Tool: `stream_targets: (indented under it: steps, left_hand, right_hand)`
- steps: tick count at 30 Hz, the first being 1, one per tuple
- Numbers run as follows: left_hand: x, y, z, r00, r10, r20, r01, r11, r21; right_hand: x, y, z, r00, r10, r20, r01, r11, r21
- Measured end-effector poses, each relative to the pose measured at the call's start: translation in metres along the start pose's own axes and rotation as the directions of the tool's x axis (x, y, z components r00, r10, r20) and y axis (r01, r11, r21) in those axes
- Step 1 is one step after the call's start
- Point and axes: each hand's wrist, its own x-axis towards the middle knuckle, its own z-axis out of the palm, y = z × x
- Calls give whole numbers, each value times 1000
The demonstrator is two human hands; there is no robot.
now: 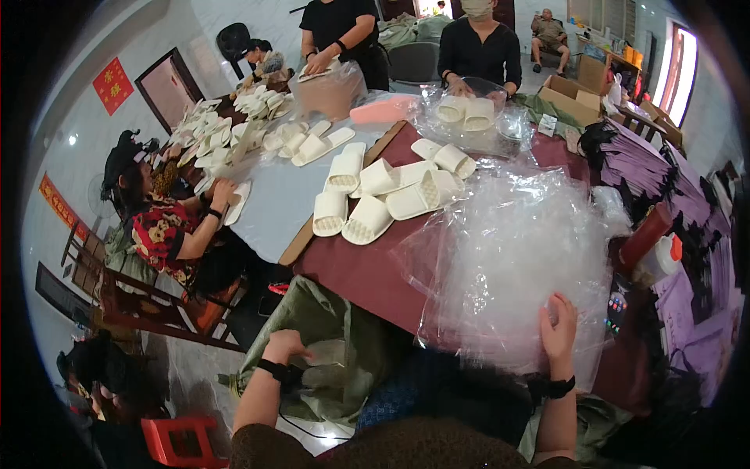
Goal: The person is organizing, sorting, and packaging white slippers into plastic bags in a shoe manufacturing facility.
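Observation:
My left hand (284, 345) is over the mouth of a green woven sack (359, 313), one blurred finger stretched out and the others partly hidden. Just beyond its fingertips, inside the sack, lie pale slippers (322, 375) that seem to be in clear plastic. My right hand (558, 327) lies on the near right part of a pile of clear plastic bags (516, 250), its fingers slightly bent and apart. Several cream slippers (369, 217) rest on the dark red tabletop (355, 270), left of the bags.
A co-worker in a patterned shirt (168, 234) handles a slipper at the left; two in black (340, 31) work across the table. Slippers heap at the far left. Purple bundles (680, 305), a dark red cylinder (647, 234) and a cardboard box (570, 98) stand right. A red stool (180, 442) is lower left.

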Motion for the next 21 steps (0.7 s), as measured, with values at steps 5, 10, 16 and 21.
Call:
stream_targets:
  steps: [5,10,16,21]
  left_hand:
    - [-19,56,-83,902,267,-340,-360,899,-248]
    - [29,104,-162,593,184,-784,-551,802,-229]
    - [99,196,-236,378,101,-920,-613,772,-168]
    - [142,229,-252,506,120,-854,-410,905,-116]
  right_hand:
    - [1,0,-1,998,-52,-19,52,999,4]
    - [1,-5,1,991,-115,-63,117,993,25]
    - [-2,-2,2,966,-219,-136,216,976,-37]
    - [-3,-15,-5,985,-155,-81,153,988,-32]
